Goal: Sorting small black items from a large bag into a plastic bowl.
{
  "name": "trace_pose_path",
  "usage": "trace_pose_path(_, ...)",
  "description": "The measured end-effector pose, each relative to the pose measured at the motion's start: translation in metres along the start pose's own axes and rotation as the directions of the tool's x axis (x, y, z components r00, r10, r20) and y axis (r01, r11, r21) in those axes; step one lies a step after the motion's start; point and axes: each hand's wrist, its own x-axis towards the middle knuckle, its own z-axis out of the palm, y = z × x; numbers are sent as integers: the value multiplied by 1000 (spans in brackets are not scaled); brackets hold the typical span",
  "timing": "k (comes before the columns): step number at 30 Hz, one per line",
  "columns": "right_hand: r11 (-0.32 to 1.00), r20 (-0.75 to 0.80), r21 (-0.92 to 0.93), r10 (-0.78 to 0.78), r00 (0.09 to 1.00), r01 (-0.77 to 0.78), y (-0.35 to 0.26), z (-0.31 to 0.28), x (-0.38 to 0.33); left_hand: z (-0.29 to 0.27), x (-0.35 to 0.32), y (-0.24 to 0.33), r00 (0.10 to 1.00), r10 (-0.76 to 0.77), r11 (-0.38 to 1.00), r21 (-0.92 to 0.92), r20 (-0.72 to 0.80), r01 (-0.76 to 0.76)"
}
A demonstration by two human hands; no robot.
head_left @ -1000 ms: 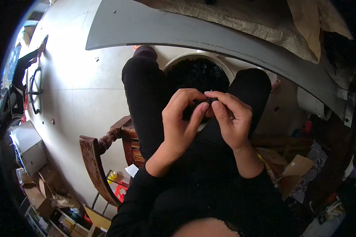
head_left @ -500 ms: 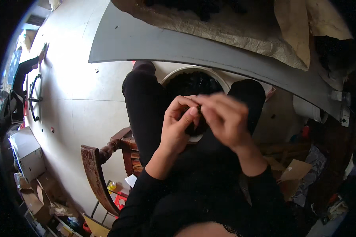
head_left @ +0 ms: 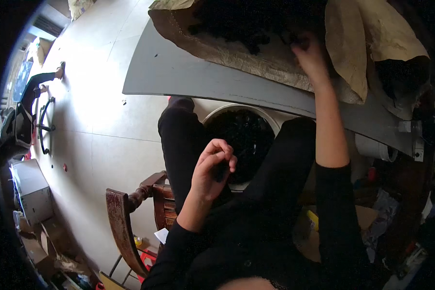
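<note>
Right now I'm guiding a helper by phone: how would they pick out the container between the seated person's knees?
Start at the long grey table across the top. Just below its near edge, between the person's black-clad legs, sits a round white bucket, beyond the left hand. Its pale rim rings a dark, almost black filling, unlike the brown paper spread above.

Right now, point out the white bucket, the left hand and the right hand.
white bucket (head_left: 266,117): head view, on its far rim.
left hand (head_left: 212,169): head view, mid-palm.
right hand (head_left: 311,57): head view, back of hand.
</note>
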Motion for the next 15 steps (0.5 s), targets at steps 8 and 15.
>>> trace_pose_path(8, 222, 575, 776, 137, 807, -590, -63, -32, -103, 35, 14, 14, 910, 409, 481, 830, 71, -281)
trace_pose_path(15, 374, 479, 788, 129, 868, -490, -74, -23, -182, 51, 24, 16, 739, 525, -47, 881, 423, -471)
